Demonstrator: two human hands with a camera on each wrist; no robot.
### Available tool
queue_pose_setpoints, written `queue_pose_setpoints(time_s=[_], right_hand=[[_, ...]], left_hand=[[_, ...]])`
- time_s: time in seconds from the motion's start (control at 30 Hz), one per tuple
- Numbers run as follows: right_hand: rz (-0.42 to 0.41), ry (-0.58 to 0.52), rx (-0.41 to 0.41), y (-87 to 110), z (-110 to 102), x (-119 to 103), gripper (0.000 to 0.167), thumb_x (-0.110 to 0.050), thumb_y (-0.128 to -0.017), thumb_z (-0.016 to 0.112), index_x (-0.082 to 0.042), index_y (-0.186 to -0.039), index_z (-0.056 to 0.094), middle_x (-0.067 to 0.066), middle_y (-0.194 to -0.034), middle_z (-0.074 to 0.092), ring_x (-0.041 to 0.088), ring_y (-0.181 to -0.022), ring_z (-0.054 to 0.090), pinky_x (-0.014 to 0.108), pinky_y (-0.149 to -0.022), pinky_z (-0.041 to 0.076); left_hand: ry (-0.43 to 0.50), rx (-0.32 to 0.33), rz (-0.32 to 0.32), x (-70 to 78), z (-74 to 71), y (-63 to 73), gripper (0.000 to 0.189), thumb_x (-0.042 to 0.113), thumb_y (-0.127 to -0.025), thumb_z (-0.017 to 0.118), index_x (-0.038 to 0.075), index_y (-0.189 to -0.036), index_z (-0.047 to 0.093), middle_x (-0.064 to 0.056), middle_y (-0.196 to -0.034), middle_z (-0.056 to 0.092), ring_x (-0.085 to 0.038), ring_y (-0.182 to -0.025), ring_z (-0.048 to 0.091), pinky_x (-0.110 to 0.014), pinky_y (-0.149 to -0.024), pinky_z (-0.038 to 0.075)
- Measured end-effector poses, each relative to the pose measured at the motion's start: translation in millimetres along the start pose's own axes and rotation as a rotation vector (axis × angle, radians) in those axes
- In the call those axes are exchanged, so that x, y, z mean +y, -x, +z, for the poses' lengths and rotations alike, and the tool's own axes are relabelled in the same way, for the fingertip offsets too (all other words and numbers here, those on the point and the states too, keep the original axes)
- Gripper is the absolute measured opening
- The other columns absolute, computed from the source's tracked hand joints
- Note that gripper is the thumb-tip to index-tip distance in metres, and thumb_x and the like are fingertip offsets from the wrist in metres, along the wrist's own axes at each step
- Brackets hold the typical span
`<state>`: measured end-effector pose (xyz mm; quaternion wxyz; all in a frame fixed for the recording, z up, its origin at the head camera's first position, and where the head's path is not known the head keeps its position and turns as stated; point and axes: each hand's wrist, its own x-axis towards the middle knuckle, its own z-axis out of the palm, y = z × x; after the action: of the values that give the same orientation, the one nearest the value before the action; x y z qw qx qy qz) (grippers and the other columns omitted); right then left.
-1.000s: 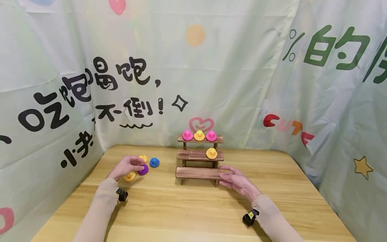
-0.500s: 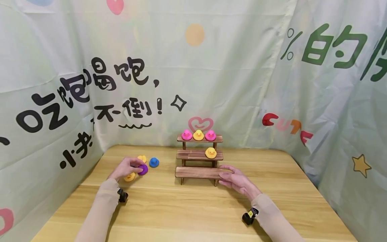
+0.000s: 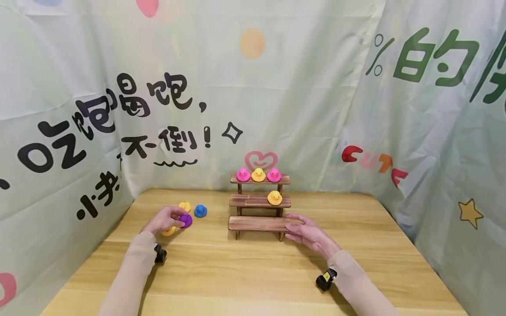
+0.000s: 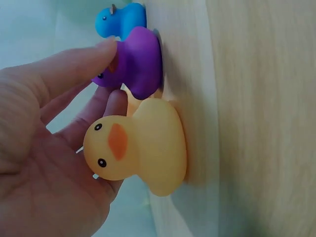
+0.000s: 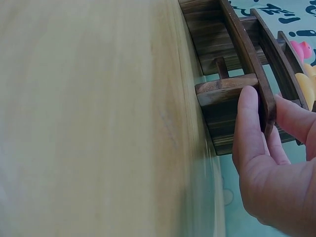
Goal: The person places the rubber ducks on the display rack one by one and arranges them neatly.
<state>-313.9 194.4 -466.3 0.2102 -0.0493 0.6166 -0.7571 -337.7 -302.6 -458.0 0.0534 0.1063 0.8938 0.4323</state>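
I'm pinching the purple duck (image 3: 186, 220) with my left hand (image 3: 164, 219), nine o'clock from the stand (image 3: 251, 202), my right hand (image 3: 311, 236) gripping its three-o'clock end.

Purple duck (image 4: 144, 63), brown rack (image 3: 253, 224) (streaked with darker grain), beige sleeves (image 3: 132, 265).
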Motion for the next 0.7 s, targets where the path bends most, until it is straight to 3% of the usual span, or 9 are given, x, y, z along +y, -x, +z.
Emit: queue_pose_setpoints(time_s=[0.27, 0.7], right_hand=[[-0.001, 0.003, 0.01, -3.9, -0.2, 0.4, 0.056, 0.002, -0.095, 0.057, 0.003, -0.145, 0.031, 0.009, -0.107, 0.056, 0.015, -0.091, 0.067, 0.031, -0.088, 0.057], [-0.008, 0.011, 0.004, -2.5, -1.2, 0.7, 0.057, 0.001, -0.097, 0.056, 0.005, -0.146, 0.028, 0.008, -0.107, 0.056, 0.013, -0.091, 0.066, 0.031, -0.088, 0.056]], left_hand=[[-0.091, -0.062, 0.033, 4.1, -3.5, -0.4, 0.035, -0.002, -0.082, 0.074, -0.008, -0.115, 0.065, -0.021, -0.107, 0.068, -0.024, -0.095, 0.064, -0.037, -0.083, 0.055], [-0.128, -0.016, 0.002, 5.0, -3.1, 0.8, 0.042, 0.01, -0.08, 0.079, -0.004, -0.117, 0.065, -0.017, -0.106, 0.067, -0.024, -0.094, 0.062, -0.037, -0.081, 0.053]])
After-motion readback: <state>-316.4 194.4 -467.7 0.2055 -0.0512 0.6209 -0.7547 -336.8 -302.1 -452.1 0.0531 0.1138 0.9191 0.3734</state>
